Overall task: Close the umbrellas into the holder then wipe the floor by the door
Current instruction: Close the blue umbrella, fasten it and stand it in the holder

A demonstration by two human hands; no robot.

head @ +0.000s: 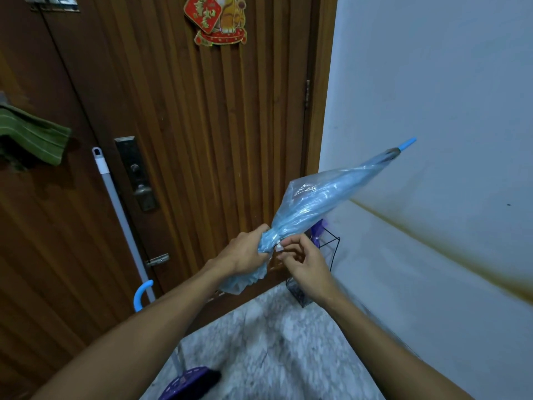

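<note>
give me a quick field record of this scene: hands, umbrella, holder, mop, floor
left hand: left hand grips the gathered canopy of the blue umbrella
right hand: right hand pinches a small white tab at the canopy, likely its strap
umbrella: folded, not yet tied, tip pointing up and right toward the wall; curved blue handle low on the left
holder: black wire holder by the wall, behind the hands, something purple in it
mop: grey pole leaning on the door
floor: marbled floor, blurred
</note>
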